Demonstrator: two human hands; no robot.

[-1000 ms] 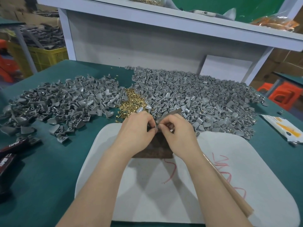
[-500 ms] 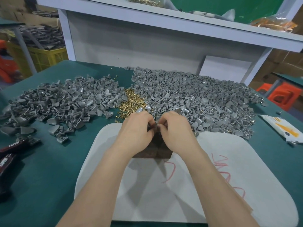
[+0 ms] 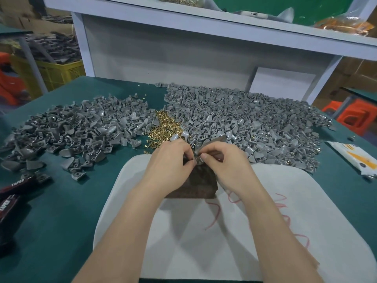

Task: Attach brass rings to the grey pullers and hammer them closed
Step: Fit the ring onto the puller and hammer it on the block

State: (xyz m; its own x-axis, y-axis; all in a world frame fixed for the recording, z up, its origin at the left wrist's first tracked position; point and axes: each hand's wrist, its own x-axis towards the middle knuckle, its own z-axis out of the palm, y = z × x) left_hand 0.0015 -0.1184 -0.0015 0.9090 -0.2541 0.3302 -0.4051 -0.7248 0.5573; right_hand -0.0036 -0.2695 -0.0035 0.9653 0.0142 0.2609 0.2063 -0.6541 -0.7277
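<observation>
My right hand [image 3: 228,166] a shade rightward, grey puller [image 3: 212,142] tip bared again, pinched between it and my left hand [image 3: 169,162].

Small-parts assembly workshop, factory-floor type. Bulk heap of grey pullers [image 3: 255,123] behind and right of the grip, second heap [image 3: 67,131] off to its left, loose brass rings [image 3: 163,127] just behind it between the two. Green-covered workbench [image 3: 61,201], white work pad [image 3: 204,246] under the grip, dark block [image 3: 195,184] directly below it. Pale shelf rack [image 3: 183,19] beyond. Yellow crate [image 3: 59,72] of more parts far left; cardboard cartons [image 3: 355,78] and orange plastic stools [image 3: 355,115] far right.
</observation>
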